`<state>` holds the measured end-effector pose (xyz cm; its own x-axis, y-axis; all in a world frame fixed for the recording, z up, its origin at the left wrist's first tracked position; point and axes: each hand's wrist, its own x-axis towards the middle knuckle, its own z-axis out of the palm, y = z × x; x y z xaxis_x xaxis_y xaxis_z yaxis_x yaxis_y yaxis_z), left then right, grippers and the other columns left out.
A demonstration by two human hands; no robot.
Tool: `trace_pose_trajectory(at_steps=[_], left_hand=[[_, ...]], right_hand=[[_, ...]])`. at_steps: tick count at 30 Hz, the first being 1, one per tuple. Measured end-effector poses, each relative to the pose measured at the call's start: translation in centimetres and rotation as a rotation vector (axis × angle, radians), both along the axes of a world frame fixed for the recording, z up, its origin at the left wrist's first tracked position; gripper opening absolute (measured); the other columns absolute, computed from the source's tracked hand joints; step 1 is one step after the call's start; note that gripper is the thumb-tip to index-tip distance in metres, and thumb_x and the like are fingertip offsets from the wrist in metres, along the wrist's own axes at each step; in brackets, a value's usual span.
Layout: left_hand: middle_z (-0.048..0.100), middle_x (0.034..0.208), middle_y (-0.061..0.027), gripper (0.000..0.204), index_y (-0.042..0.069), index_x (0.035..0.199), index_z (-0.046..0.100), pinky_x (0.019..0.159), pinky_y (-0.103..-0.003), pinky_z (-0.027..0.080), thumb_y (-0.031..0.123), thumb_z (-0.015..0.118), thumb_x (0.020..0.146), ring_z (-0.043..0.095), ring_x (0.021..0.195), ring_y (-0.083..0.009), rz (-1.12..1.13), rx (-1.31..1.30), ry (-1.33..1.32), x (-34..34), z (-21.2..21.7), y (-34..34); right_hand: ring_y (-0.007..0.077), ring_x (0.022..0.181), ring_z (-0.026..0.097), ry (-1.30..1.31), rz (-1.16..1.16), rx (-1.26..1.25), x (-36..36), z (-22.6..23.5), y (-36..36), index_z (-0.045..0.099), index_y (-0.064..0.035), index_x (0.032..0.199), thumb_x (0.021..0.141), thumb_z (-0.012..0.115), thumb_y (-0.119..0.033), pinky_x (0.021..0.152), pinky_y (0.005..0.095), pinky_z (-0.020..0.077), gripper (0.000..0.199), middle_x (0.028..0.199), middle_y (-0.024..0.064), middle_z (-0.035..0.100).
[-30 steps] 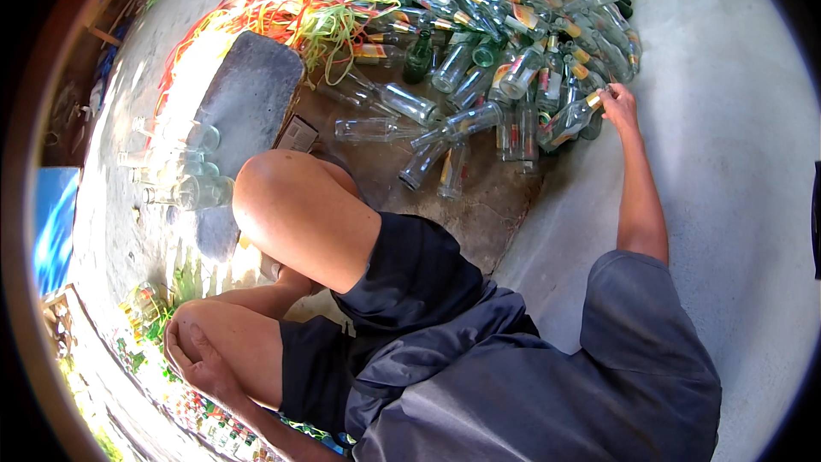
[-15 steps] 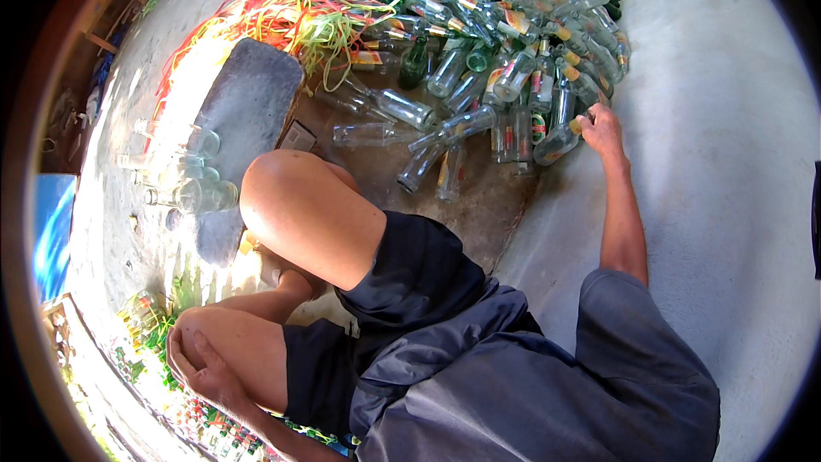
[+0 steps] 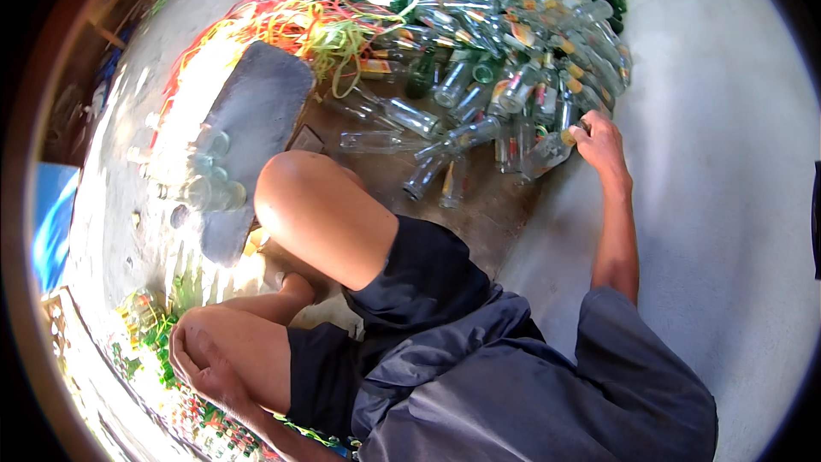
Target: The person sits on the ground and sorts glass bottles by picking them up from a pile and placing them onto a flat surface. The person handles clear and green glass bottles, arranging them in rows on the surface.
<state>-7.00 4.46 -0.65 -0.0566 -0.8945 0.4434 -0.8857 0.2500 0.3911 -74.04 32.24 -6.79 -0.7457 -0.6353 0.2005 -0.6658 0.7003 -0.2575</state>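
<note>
1. head view, right side: the right hand (image 3: 603, 144) has its fingers closed around the neck of a clear bottle (image 3: 547, 156), at the near edge of the bottle pile (image 3: 505, 21), base toward the lower left. the slim neck likely gives an easier hold than the body.
2. head view, left side: the left hand (image 3: 208, 372) rests on the left knee (image 3: 235, 329), fingers loosely bent, gripping nothing, perhaps for support.
3. head view, containers: the clear and green piled bottles show no liquid i can make out; more glass bottles (image 3: 214, 194) lie in glare by a dark slab (image 3: 265, 94), contents unclear.
</note>
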Motion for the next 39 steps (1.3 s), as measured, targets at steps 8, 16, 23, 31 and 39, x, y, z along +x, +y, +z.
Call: trace_pose_trajectory(at_steps=[8, 16, 23, 31, 39], left_hand=[[0.069, 0.131, -0.0153, 0.036, 0.002, 0.126, 0.068, 0.114, -0.046, 0.042, 0.017, 0.069, 0.093, 0.060, 0.126, -0.0347, -0.028, -0.021, -0.062, -1.1, 1.5, -0.9], [0.069, 0.130, -0.0134, 0.032, 0.001, 0.120, 0.069, 0.114, -0.044, 0.042, 0.015, 0.073, 0.091, 0.059, 0.125, -0.0332, 0.032, 0.004, 0.012, -0.9, 2.2, -0.3], [0.069, 0.127, -0.0143, 0.033, 0.002, 0.118, 0.070, 0.113, -0.047, 0.043, 0.017, 0.073, 0.089, 0.058, 0.126, -0.0375, 0.042, -0.013, 0.002, -0.8, 2.6, -0.2], [0.069, 0.127, -0.0133, 0.032, 0.003, 0.117, 0.071, 0.112, -0.048, 0.044, 0.013, 0.076, 0.086, 0.058, 0.127, -0.0379, 0.052, -0.005, 0.018, -0.5, 2.3, -0.5], [0.071, 0.125, -0.0121, 0.031, 0.004, 0.113, 0.072, 0.110, -0.048, 0.046, 0.010, 0.077, 0.084, 0.059, 0.125, -0.0378, 0.053, -0.024, 0.040, -0.4, 2.3, -0.6]], right_hand=[[0.0194, 0.072, 0.058, -0.177, 0.252, -0.164, 7.0, 7.0, -9.3, 0.065, -0.0015, 0.095, 0.089, 0.074, -0.008, 0.069, 0.0373, 0.0492, 0.013, 0.081, 0.0078, 0.059], [0.0177, 0.069, 0.056, -0.190, 0.662, -0.284, 15.5, 12.0, -24.1, 0.064, 0.0004, 0.099, 0.090, 0.073, -0.006, 0.065, 0.0331, 0.0477, 0.014, 0.085, 0.0079, 0.059], [0.0278, 0.071, 0.065, -0.128, 0.975, -0.420, 22.3, 10.5, -37.4, 0.066, -0.0007, 0.096, 0.090, 0.076, -0.016, 0.067, 0.0389, 0.0529, 0.019, 0.088, 0.0146, 0.067], [0.0357, 0.069, 0.070, 0.048, 0.959, -0.238, 29.2, 8.1, -47.6, 0.067, 0.0018, 0.091, 0.084, 0.079, -0.019, 0.064, 0.0452, 0.0548, 0.025, 0.082, 0.0223, 0.069], [0.0368, 0.090, 0.072, 0.008, 1.231, -0.629, 33.6, 4.6, -51.0, 0.073, -0.0002, 0.111, 0.082, 0.079, -0.020, 0.081, 0.0445, 0.0575, 0.035, 0.094, 0.0171, 0.074]])
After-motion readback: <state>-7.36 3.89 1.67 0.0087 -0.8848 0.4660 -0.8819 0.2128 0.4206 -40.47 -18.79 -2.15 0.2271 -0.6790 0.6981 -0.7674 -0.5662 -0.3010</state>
